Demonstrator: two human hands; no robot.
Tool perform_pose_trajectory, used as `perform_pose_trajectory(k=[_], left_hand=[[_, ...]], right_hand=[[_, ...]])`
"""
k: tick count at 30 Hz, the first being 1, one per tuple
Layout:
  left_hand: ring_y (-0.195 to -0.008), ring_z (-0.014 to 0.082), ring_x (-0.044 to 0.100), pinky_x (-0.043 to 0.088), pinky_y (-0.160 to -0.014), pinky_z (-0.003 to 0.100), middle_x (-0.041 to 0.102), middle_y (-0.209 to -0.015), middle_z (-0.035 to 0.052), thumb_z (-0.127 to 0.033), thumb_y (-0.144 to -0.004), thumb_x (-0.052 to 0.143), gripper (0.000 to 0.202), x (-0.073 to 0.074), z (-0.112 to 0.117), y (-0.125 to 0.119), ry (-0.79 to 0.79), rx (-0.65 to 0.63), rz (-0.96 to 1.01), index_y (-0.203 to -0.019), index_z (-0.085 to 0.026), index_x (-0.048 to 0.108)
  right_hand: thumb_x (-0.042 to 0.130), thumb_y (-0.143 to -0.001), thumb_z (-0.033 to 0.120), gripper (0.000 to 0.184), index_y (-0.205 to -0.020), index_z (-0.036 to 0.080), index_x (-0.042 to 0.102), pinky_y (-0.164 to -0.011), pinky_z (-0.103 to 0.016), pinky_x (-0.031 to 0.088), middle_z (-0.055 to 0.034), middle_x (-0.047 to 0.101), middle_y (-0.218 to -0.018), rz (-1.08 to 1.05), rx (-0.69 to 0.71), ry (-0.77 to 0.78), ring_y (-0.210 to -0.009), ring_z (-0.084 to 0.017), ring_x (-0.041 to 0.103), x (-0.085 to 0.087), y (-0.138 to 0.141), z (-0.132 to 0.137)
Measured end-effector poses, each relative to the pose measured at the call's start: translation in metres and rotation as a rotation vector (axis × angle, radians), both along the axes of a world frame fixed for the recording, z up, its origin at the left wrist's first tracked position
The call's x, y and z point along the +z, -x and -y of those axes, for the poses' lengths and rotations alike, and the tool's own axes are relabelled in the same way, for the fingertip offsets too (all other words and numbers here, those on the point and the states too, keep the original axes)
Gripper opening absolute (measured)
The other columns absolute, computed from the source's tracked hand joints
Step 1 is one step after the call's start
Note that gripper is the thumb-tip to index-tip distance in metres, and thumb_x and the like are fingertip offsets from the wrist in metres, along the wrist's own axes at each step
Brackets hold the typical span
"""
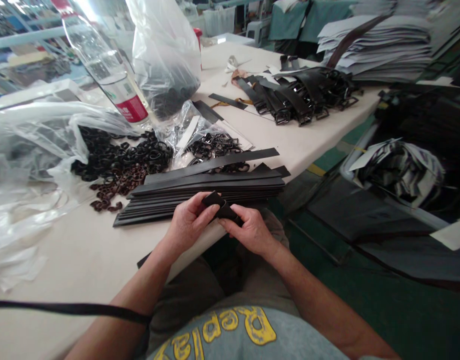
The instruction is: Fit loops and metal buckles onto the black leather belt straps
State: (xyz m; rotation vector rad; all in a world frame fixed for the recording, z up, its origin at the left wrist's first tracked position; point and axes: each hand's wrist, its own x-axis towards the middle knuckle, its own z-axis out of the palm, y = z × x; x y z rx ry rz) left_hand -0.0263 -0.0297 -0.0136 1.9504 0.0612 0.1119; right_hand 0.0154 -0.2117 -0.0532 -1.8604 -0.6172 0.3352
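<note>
A short length of black strap (219, 204), folded or looped over, is held at the table's front edge. My left hand (188, 222) pinches its left end between thumb and fingers, and my right hand (250, 229) grips its right end. Whether a small loop sits on the strap I cannot tell. Just behind my hands lies a stack of flat black straps (199, 186), with one loose strap (218, 164) askew on top. Beyond the stack are metal buckles (214, 145) on clear plastic, and to the left piles of small black loops (135, 157) and brown loops (115, 187).
A leaning clear bottle (105, 75) and a filled plastic bag (165, 60) stand at the back left. Crumpled plastic sheeting (30, 150) covers the table's left. Buckled straps (297, 92) lie far right, near stacked grey sheets (376, 47). A bin (348, 172) stands right.
</note>
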Motion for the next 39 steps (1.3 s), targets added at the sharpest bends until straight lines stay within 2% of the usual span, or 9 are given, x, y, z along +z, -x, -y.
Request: perform_pose_trajectory(k=[8, 13, 29, 39], left_hand=[[-0.071, 0.0142, 0.065, 0.051, -0.066, 0.022, 0.073, -0.089, 0.0048, -0.038, -0.089, 0.062, 0.033, 0.005, 0.001, 0.003, -0.140, -0.014, 0.022, -0.112, -0.015, 0.066], [-0.077, 0.0158, 0.067, 0.052, -0.071, 0.023, 0.074, -0.096, 0.0061, -0.040, -0.090, 0.060, 0.034, 0.003, 0.000, 0.004, -0.149, -0.030, 0.015, -0.114, -0.016, 0.064], [-0.062, 0.0124, 0.057, 0.045, -0.059, 0.021, 0.066, -0.075, 0.0008, -0.038, -0.089, 0.060, 0.034, 0.011, 0.002, 0.001, -0.220, -0.025, -0.006, -0.112, -0.014, 0.065], [-0.068, 0.0138, 0.061, 0.049, -0.064, 0.023, 0.071, -0.084, 0.0040, -0.039, -0.090, 0.060, 0.035, 0.006, -0.001, 0.001, -0.201, -0.035, 0.010, -0.114, -0.014, 0.064]], right_hand=[[0.064, -0.088, 0.040, 0.026, -0.071, 0.021, 0.055, -0.055, -0.022, 0.039, 0.0039, 0.056, -0.060, 0.015, -0.024, -0.026, -0.060, -0.013, 0.055, -0.001, 0.002, 0.000], [0.065, -0.087, 0.039, 0.026, -0.070, 0.021, 0.056, -0.056, -0.022, 0.040, 0.0037, 0.057, -0.061, 0.032, -0.042, -0.045, -0.060, -0.013, 0.055, -0.006, 0.003, -0.001], [0.064, -0.088, 0.037, 0.028, -0.069, 0.021, 0.052, -0.054, -0.021, 0.036, 0.0050, 0.054, -0.058, 0.082, -0.037, -0.081, -0.056, -0.011, 0.050, -0.008, 0.002, -0.002], [0.065, -0.087, 0.037, 0.029, -0.066, 0.020, 0.051, -0.053, -0.021, 0.037, 0.0048, 0.054, -0.058, 0.106, -0.064, -0.073, -0.056, -0.011, 0.051, -0.004, 0.003, -0.003]])
